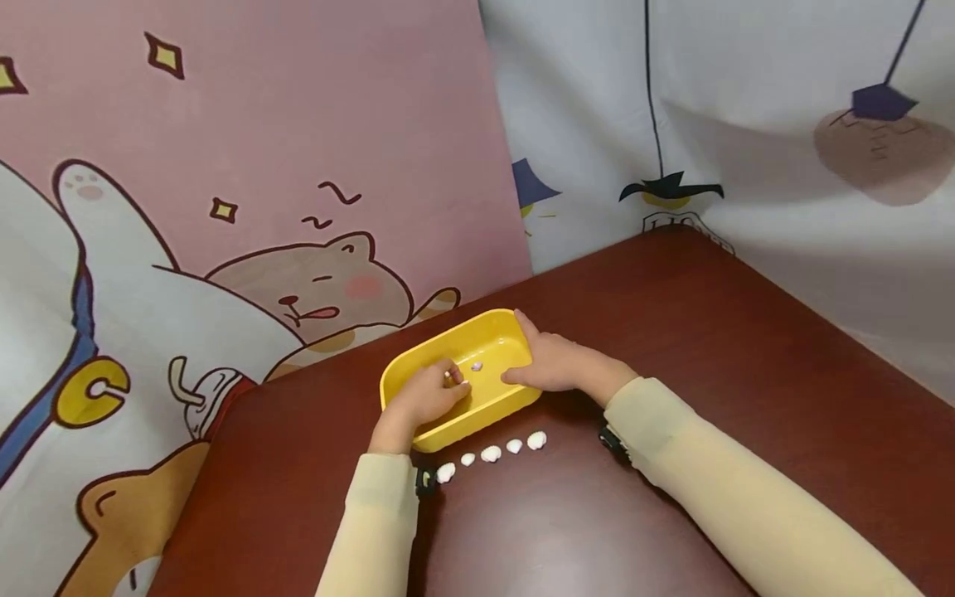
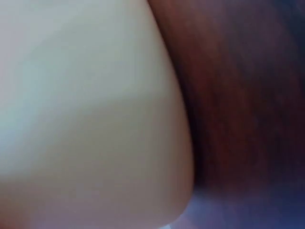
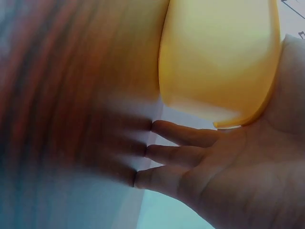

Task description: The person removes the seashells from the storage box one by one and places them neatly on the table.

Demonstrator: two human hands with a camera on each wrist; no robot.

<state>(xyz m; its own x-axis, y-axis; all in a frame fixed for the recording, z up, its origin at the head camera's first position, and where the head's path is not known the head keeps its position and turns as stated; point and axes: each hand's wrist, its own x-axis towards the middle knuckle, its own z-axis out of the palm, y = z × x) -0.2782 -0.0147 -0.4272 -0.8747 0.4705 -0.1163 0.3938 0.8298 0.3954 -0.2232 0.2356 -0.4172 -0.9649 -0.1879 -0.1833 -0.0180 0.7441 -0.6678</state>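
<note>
A yellow plastic bin (image 1: pixel 485 410) stands on the table. Inside its left part is my left hand (image 1: pixel 429 394), fingers bent, with a bit of white at the fingertips that looks like a small seashell, mostly hidden. A small pale purplish piece (image 1: pixel 477 366) lies on the bin floor beside those fingers. My right hand (image 1: pixel 552 362) holds the bin's right end, thumb inside the wall and other fingers outside; the right wrist view shows several of these fingers (image 3: pixel 176 155) below the bin wall. The left wrist view has mainly a blurred pale surface.
In front of the bin, several white seashells (image 1: pixel 491 453) lie in a slanting row on the dark red-brown table (image 1: pixel 298 497). The nearest one is beside the left wrist. A printed cloth (image 1: pixel 418 124) with cartoon animals hangs behind the table.
</note>
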